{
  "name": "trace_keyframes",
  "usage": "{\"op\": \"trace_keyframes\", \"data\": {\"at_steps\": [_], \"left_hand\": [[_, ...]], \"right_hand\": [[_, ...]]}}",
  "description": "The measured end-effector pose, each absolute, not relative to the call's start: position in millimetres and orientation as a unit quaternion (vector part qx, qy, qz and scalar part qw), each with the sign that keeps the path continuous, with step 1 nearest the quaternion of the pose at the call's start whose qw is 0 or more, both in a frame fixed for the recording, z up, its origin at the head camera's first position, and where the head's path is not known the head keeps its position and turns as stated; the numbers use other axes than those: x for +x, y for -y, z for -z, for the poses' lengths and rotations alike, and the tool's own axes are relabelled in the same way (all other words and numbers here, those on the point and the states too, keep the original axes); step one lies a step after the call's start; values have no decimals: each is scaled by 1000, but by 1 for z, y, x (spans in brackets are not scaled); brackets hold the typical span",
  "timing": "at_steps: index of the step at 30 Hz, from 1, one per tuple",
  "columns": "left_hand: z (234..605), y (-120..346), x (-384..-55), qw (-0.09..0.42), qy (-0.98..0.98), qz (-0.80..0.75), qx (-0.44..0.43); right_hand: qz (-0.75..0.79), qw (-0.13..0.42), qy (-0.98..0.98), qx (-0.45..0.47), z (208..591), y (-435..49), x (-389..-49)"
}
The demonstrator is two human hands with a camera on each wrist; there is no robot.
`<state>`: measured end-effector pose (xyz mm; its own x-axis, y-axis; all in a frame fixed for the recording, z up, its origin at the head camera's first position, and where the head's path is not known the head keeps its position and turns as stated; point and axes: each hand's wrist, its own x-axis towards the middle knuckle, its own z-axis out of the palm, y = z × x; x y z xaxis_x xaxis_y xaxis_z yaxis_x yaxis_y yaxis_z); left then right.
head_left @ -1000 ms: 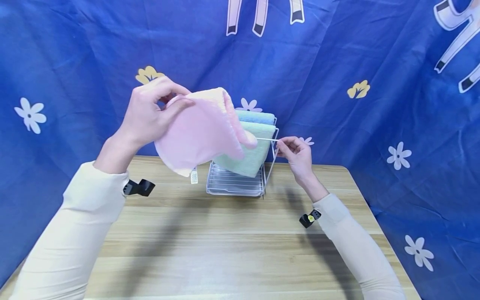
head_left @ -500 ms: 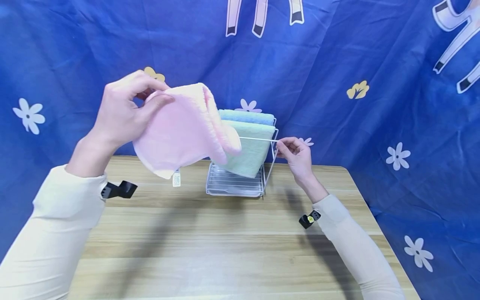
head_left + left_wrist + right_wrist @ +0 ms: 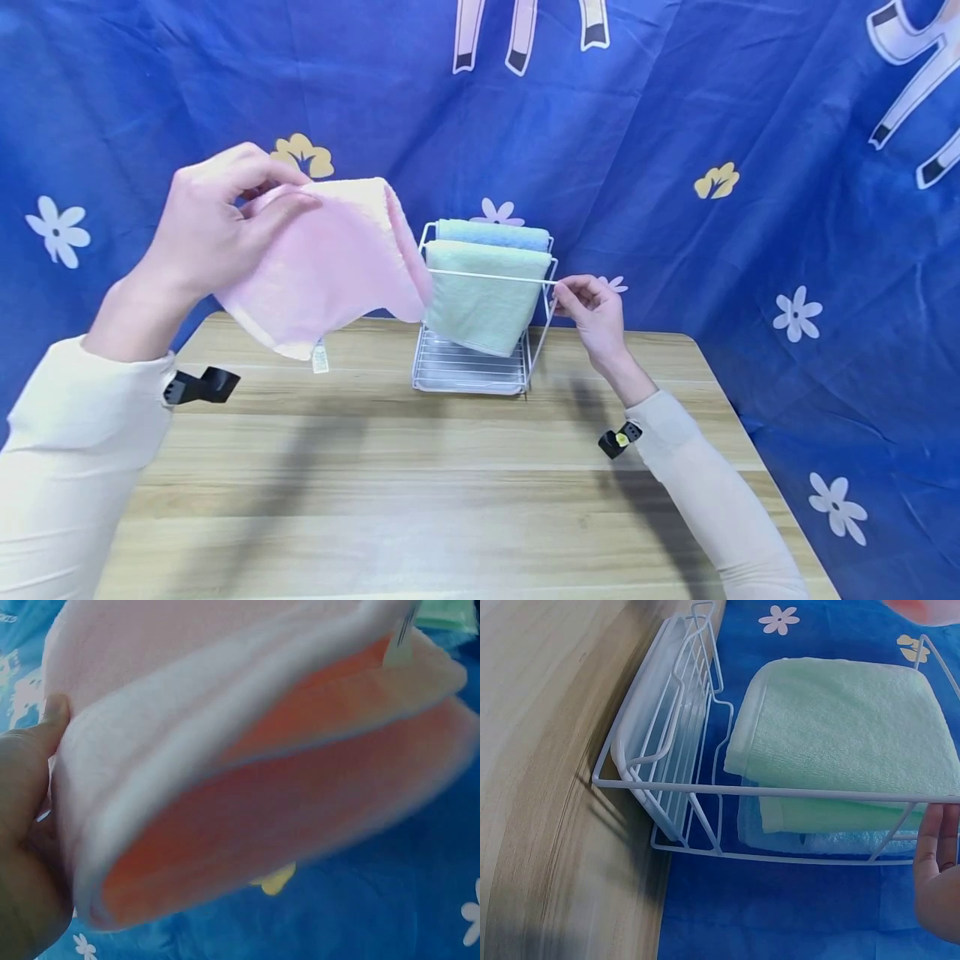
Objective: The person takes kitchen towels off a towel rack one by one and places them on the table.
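Hands [image 3: 206, 229] [image 3: 594, 312] hold rack [image 3: 465, 385] and pink towel [image 3: 337, 258], label [image 3: 320, 358] illegible.

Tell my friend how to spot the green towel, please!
On the table stands a white rack, gripped by the right hand. The green towel hangs there, in front of the blue towel. Its pale green sets it apart from that one and the pink towel in the left hand.
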<state>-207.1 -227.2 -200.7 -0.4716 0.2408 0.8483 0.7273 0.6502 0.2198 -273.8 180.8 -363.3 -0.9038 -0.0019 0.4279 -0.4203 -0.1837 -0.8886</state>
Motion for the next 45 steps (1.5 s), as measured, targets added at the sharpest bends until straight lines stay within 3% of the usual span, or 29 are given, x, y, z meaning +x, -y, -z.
{"op": "trace_keyframes", "data": {"at_steps": [45], "left_hand": [[297, 288, -190, 311, 903, 143, -259]], "right_hand": [[-748, 133, 627, 173, 363, -182, -274]]}}
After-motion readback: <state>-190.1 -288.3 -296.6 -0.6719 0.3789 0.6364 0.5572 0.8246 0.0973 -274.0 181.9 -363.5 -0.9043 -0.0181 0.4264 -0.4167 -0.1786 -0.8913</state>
